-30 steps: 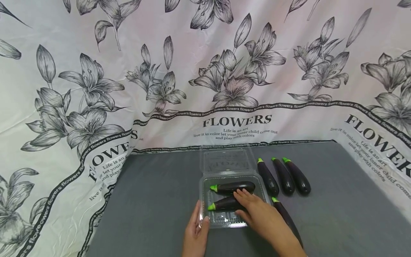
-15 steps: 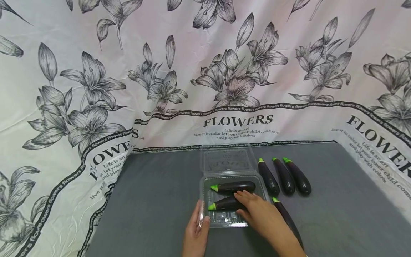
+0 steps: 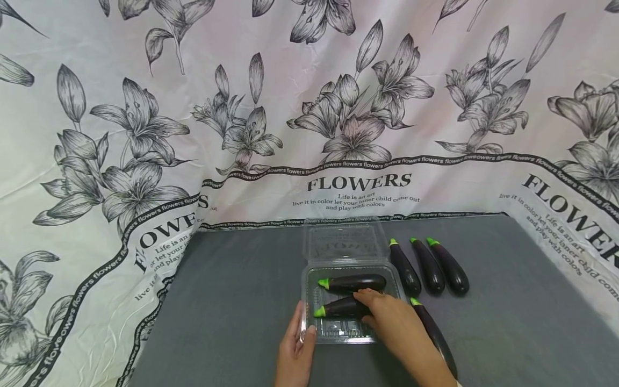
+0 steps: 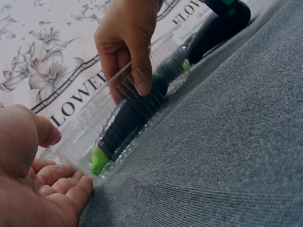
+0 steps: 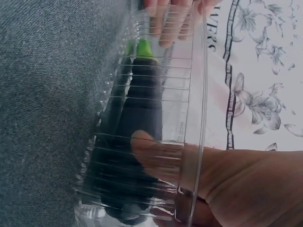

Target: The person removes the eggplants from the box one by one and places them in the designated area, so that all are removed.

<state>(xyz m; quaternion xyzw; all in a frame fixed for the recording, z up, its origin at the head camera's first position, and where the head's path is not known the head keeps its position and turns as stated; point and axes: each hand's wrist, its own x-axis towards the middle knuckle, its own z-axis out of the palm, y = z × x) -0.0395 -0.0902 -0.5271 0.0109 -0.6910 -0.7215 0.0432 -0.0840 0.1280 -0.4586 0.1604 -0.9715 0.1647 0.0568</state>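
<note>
A clear plastic clamshell container (image 3: pixel 338 339) lies on the grey cloth with its lid (image 3: pixel 344 242) folded back. Two dark eggplants with green stem ends lie crosswise in it: a far eggplant (image 3: pixel 355 282) and a near eggplant (image 3: pixel 342 307). My right hand (image 3: pixel 398 325) reaches into the container and grips the near eggplant's thick right end, the thumb on its front side in the right wrist view. At the container's left wall, my left hand (image 3: pixel 296 352) holds the edge, thumb above and curled fingers (image 4: pixel 59 182) outside and below. Part of the near eggplant is hidden under my right hand.
Right of the container lie three eggplants in a loose row: a left one (image 3: pixel 404 267), a middle one (image 3: pixel 427 266) and a right one (image 3: pixel 448 267). Another eggplant (image 3: pixel 433 336) lies nearer, beside my right forearm. A flower-printed curtain (image 3: pixel 358 199) hangs behind and at both sides.
My right hand's fingers have drawn in around the near eggplant's right end, and its thumb has shifted slightly right. My left hand and the container stay nearly where they were.
</note>
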